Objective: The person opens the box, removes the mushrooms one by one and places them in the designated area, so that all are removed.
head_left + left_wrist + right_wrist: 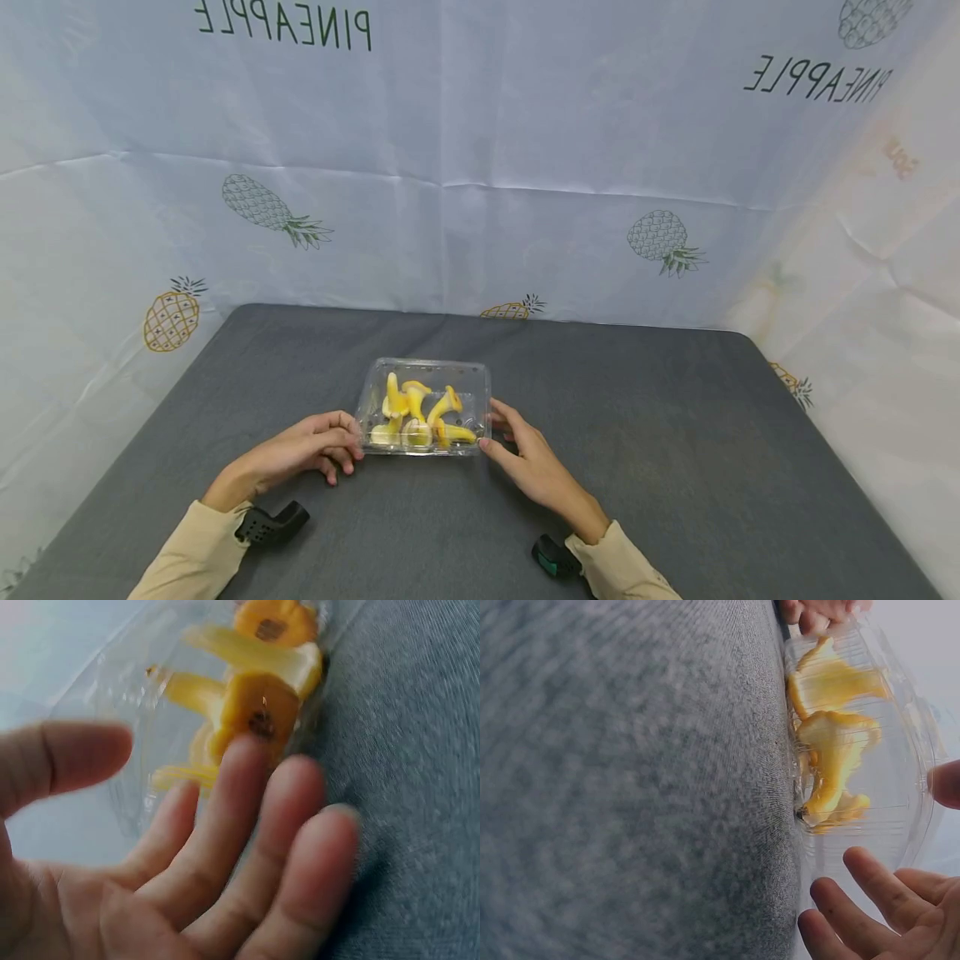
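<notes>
A clear plastic box point(468, 382) with several yellow, mushroom-shaped pieces point(417, 404) inside lies on the grey table. My left hand point(311, 446) is at its left side, fingers loosely bent and thumb apart in the left wrist view. On the right side of the box is my right hand point(532, 467), its thumb at the near right corner and its fingers along the side. In the right wrist view the thumb touches the clear wall point(919, 742), and the other fingers are spread beside it.
The grey tabletop point(637, 417) extends around the box to a pale curtain point(525, 125) with pineapple prints at the back and sides. Black wrist devices point(272, 523) are on both forearms.
</notes>
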Demonstrator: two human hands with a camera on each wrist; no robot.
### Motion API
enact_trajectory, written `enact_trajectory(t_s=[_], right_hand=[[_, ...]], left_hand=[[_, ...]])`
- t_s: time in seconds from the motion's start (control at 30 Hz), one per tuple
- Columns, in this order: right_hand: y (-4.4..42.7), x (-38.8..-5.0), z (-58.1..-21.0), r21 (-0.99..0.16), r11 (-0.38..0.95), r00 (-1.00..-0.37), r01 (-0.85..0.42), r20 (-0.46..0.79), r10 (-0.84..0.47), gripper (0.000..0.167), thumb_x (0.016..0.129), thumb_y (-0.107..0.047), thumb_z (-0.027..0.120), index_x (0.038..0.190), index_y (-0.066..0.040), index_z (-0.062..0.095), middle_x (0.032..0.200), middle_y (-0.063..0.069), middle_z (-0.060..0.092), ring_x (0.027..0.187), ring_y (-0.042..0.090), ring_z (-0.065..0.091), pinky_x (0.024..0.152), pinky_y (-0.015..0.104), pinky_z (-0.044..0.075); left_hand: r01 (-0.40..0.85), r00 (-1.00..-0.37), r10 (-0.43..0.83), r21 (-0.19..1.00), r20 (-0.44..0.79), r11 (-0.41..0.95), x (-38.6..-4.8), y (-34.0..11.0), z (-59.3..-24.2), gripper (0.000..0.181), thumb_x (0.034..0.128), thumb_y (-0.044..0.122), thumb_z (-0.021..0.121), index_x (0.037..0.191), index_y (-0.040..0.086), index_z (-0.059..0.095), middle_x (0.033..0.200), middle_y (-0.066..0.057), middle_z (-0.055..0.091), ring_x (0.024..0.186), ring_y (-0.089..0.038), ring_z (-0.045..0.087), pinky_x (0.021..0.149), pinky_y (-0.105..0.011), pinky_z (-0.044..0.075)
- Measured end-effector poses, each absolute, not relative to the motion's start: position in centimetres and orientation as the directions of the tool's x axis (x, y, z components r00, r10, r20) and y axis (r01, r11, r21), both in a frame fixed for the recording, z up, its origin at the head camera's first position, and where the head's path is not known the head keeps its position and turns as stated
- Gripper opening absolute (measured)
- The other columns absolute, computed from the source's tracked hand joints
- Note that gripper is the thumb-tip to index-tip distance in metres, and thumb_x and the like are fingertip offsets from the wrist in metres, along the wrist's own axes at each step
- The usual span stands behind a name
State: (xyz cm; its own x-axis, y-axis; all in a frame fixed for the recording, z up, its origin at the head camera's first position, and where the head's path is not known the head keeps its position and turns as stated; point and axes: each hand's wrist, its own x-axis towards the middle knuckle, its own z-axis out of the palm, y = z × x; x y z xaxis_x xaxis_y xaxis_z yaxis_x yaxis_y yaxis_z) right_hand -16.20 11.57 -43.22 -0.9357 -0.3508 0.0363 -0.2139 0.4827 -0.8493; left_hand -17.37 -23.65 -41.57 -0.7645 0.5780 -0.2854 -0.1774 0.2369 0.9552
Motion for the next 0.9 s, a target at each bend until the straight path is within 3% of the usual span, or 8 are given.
enact_trajectory(t_s=[0.27, 0.43, 0.6, 0.77, 0.9], right_hand=[[11.6, -16.1, -43.0, -0.843, 0.487, -0.928, -0.229, 0.038, -0.372, 0.061, 0.103, -0.034, 0.054, 0.153, -0.009, 0.032, 0.139, 0.017, 0.055, 0.127, 0.036, 0.055, 0.106, 0.058, 0.045], [11.5, -16.1, -42.9, -0.841, 0.489, -0.925, -0.233, 0.035, -0.379, 0.061, 0.103, -0.036, 0.054, 0.153, -0.008, 0.033, 0.137, 0.017, 0.056, 0.125, 0.035, 0.057, 0.103, 0.058, 0.047], [11.6, -16.1, -42.8, -0.847, 0.477, -0.925, -0.236, 0.046, -0.377, 0.061, 0.102, -0.035, 0.056, 0.152, -0.008, 0.034, 0.136, 0.016, 0.057, 0.123, 0.033, 0.059, 0.103, 0.055, 0.048], [11.7, -16.2, -42.8, -0.868, 0.448, -0.925, -0.216, 0.035, -0.378, 0.061, 0.101, -0.033, 0.059, 0.151, -0.008, 0.036, 0.134, 0.013, 0.058, 0.12, 0.03, 0.061, 0.101, 0.051, 0.051], [11.8, -16.3, -42.6, -0.902, 0.394, -0.921, -0.177, 0.011, -0.389, 0.061, 0.099, -0.031, 0.062, 0.15, -0.008, 0.037, 0.129, 0.012, 0.059, 0.113, 0.024, 0.064, 0.093, 0.04, 0.055]], left_hand=[[-0.131, -0.925, 0.307, 0.944, -0.226, 0.302, -17.1, -22.3, -41.0, 0.057, 0.1084, 0.035, 0.039, 0.15, -0.003, 0.027, 0.135, -0.028, 0.047, 0.101, -0.021, 0.064, 0.076, -0.033, 0.06], [-0.055, -0.953, 0.266, 0.943, -0.148, 0.329, -16.8, -21.5, -40.6, 0.065, 0.1088, 0.038, 0.035, 0.158, 0.004, 0.01, 0.154, -0.031, 0.032, 0.128, -0.044, 0.052, 0.084, -0.03, 0.058], [0.003, -0.96, 0.264, 0.936, -0.096, 0.353, -16.7, -21.0, -40.5, 0.068, 0.1086, 0.032, 0.04, 0.16, 0.008, 0.001, 0.16, -0.029, 0.022, 0.137, -0.05, 0.04, 0.086, -0.031, 0.057], [0.094, -0.955, 0.296, 0.923, -0.022, 0.373, -16.6, -20.6, -40.8, 0.074, 0.1067, 0.026, 0.046, 0.16, 0.011, -0.003, 0.163, -0.028, 0.012, 0.137, -0.053, 0.039, 0.096, -0.05, 0.055], [0.138, -0.95, 0.31, 0.914, 0.014, 0.381, -16.4, -20.3, -41.1, 0.08, 0.1047, 0.024, 0.051, 0.16, 0.016, -0.005, 0.164, -0.026, 0.006, 0.14, -0.057, 0.03, 0.105, -0.069, 0.041]])
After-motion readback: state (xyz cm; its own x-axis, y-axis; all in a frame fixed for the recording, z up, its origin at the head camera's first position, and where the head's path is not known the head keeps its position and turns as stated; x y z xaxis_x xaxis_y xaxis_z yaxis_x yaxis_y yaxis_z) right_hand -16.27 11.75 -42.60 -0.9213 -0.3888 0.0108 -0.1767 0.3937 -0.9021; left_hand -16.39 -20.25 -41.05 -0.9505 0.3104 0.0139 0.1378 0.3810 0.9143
